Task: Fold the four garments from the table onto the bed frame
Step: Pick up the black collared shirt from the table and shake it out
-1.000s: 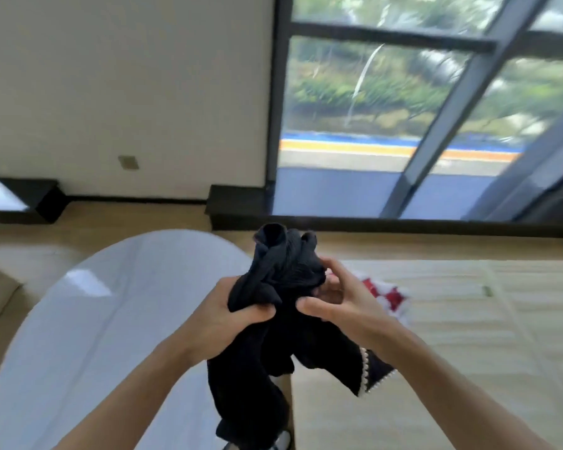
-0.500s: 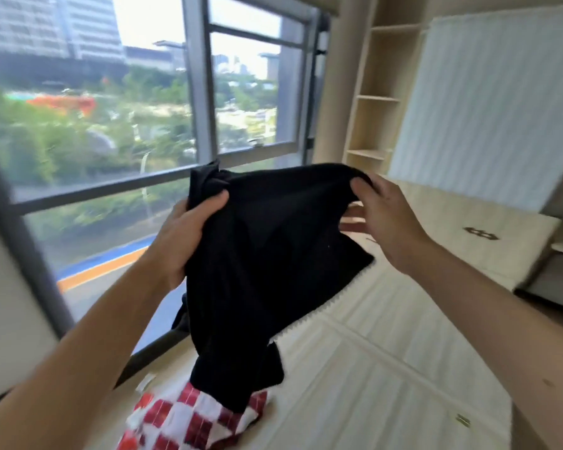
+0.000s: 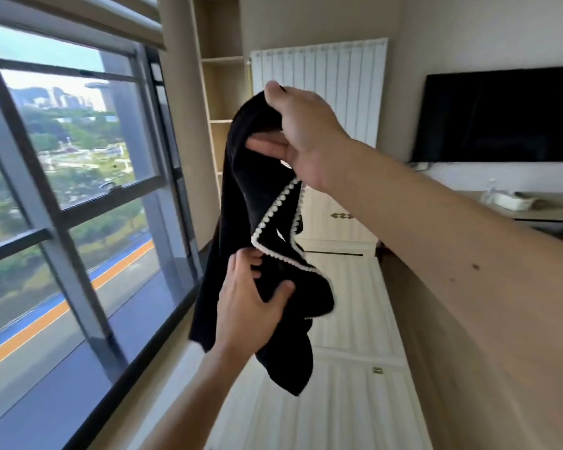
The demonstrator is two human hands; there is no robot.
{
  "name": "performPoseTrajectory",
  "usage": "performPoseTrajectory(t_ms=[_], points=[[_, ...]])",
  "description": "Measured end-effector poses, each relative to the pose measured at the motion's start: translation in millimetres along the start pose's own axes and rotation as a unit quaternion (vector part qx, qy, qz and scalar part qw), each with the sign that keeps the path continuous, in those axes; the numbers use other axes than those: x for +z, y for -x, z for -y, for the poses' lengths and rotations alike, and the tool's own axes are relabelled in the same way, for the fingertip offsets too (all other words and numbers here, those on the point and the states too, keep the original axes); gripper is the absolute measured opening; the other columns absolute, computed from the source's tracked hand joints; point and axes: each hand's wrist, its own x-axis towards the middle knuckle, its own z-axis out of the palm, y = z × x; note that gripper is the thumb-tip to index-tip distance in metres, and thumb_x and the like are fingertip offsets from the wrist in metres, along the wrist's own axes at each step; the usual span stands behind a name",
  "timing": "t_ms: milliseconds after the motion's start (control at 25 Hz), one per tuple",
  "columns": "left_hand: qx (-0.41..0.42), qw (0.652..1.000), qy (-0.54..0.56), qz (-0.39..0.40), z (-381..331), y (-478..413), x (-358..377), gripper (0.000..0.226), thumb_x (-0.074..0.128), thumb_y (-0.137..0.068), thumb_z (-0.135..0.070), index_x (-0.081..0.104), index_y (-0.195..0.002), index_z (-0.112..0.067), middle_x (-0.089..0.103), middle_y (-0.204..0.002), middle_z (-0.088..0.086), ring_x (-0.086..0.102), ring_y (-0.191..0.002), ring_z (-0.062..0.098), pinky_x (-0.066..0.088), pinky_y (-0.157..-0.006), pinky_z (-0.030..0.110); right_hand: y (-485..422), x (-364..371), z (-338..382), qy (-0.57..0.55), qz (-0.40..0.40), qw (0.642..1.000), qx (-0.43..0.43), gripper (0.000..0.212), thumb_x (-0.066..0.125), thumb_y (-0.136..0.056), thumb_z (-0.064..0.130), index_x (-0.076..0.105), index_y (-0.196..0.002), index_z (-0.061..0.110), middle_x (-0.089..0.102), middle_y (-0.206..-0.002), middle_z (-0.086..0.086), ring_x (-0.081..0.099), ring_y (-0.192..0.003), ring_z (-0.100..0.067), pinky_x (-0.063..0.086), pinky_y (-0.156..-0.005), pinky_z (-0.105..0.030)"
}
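One slatted bed frame lies beside the window. Above its window-side edge hangs the black garment with white trim, its top pinched by the raised right hand and its lower folds gripped by the left hand.

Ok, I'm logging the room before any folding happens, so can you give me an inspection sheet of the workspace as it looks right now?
Surface: bed frame, pale wooden slats below the hands.
Job's things: black garment with white trim, held in the air, unfolded; other garments not in view.
Clutter: white tray on a desk at the right.
Grips: right hand holds the garment's top; left hand grips it lower down.
Cables: possibly one under the television; too blurred to tell.
Surroundings: window on the left, shelves, white slatted panel behind.
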Motion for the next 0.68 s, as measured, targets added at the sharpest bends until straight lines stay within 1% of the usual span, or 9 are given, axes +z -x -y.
performPoseTrajectory(t_ms=[40, 120, 200, 280, 400, 480, 520, 600, 680], points=[[-0.018, 1.000, 0.011, -0.018, 0.8, -9.9, 9.3, 0.058, 0.072, -0.076, -0.057, 0.046, -0.121, -0.032, 0.052, -0.116, -0.013, 0.059, -0.109, 0.010, 0.054, -0.094, 0.039, 0.1, -6.2, 8.4, -0.002, -0.011, 1.000, -0.011, 0.017, 0.052, -0.104, 0.023, 0.056, -0.089, 0.016, 0.059, -0.119, -0.015, 0.070, -0.082, -0.029, 0.064, -0.077, -0.039], [-0.043, 0.993, 0.105, -0.020, -16.6, -31.6, 18.0, 0.081, 0.071, -0.069, -0.070, 0.044, -0.135, -0.031, 0.049, -0.129, -0.012, 0.056, -0.121, 0.010, 0.048, -0.103, 0.035, 1.8, -19.5, 25.1, -0.020, -0.029, 0.999, -0.035, 0.019, 0.051, -0.104, 0.024, 0.054, -0.087, 0.017, 0.061, -0.106, -0.013, 0.070, -0.087, -0.032, 0.063, -0.078, -0.040], [-0.031, 0.980, 0.192, 0.050, -46.0, -46.2, 29.8, 0.088, 0.073, -0.065, -0.075, 0.046, -0.139, -0.035, 0.058, -0.134, -0.015, 0.059, -0.122, 0.004, 0.048, -0.106, 0.033, 5.4, -33.2, 37.7, -0.010, -0.049, 0.997, -0.051, 0.021, 0.050, -0.105, 0.025, 0.053, -0.085, 0.018, 0.062, -0.107, -0.015, 0.071, -0.093, -0.036, 0.063, -0.079, -0.040], [0.003, 0.972, 0.211, 0.103, -78.8, -48.2, 41.7, 0.068, 0.069, -0.075, -0.067, 0.057, -0.134, -0.033, 0.069, -0.124, -0.018, 0.064, -0.116, -0.001, 0.051, -0.101, 0.028, 6.4, -48.6, 47.7, 0.010, -0.064, 0.996, -0.062, 0.023, 0.049, -0.105, 0.026, 0.053, -0.084, 0.018, 0.063, -0.117, -0.021, 0.071, -0.099, -0.039, 0.062, -0.082, -0.044], [0.012, 0.972, 0.227, 0.061, -102.4, -59.0, 54.4, 0.026, 0.058, -0.100, -0.041, 0.071, -0.116, -0.025, 0.076, -0.107, -0.014, 0.071, -0.107, 0.006, 0.053, -0.090, 0.023, 7.6, -86.2, 67.5, 0.006, -0.117, 0.990, -0.079, 0.020, 0.048, -0.105, 0.030, 0.051, -0.089, 0.019, 0.064, -0.108, -0.017, 0.070, -0.099, -0.036, 0.061, -0.080, -0.047], [-0.031, 0.958, 0.279, 0.059, -116.0, -70.3, 53.2, 0.024, 0.049, -0.106, -0.030, 0.072, -0.105, -0.026, 0.079, -0.098, -0.009, 0.074, -0.100, 0.011, 0.055, -0.088, 0.029, 7.7, -118.1, 80.3, 0.023, -0.146, 0.986, -0.077, 0.018, 0.050, -0.104, 0.036, 0.051, -0.101, 0.019, 0.064, -0.112, -0.015, 0.070, -0.100, -0.033, 0.061, -0.075, -0.046], [-0.047, 0.949, 0.304, 0.067, -125.9, -75.2, 51.1, 0.024, 0.049, -0.106, -0.029, 0.073, -0.102, -0.026, 0.080, -0.096, -0.007, 0.075, -0.097, 0.013, 0.057, -0.090, 0.034, 10.1, -132.4, 82.4, 0.040, -0.141, 0.987, -0.072, 0.027, 0.055, -0.100, 0.041, 0.051, -0.112, 0.018, 0.064, -0.116, -0.014, 0.070, -0.101, -0.030, 0.060, -0.074, -0.045], [-0.065, 0.928, 0.354, 0.095, -151.3, -85.0, 46.8, 0.024, 0.051, -0.105, -0.030, 0.074, -0.098, -0.024, 0.081, -0.093, -0.003, 0.077, -0.092, 0.016, 0.059, -0.088, 0.039, 15.7, -156.3, 79.6, 0.109, -0.093, 0.988, -0.056, 0.073, 0.071, -0.085, 0.051, 0.036, -0.139, 0.018, 0.062, -0.124, -0.010, 0.068, -0.105, -0.023, 0.059, -0.078, -0.044], [-0.074, 0.905, 0.388, 0.158, -178.2, -93.4, 41.4, 0.030, 0.050, -0.105, -0.033, 0.075, -0.102, -0.017, 0.080, -0.095, 0.005, 0.077, -0.092, 0.021, 0.059, -0.085, 0.039, 23.4, -170.0, 66.4, 0.235, -0.038, 0.971, -0.034, 0.114, 0.087, -0.064, 0.054, 0.019, -0.152, 0.032, 0.057, -0.133, -0.002, 0.063, -0.116, -0.020, 0.055, -0.092, -0.045]])
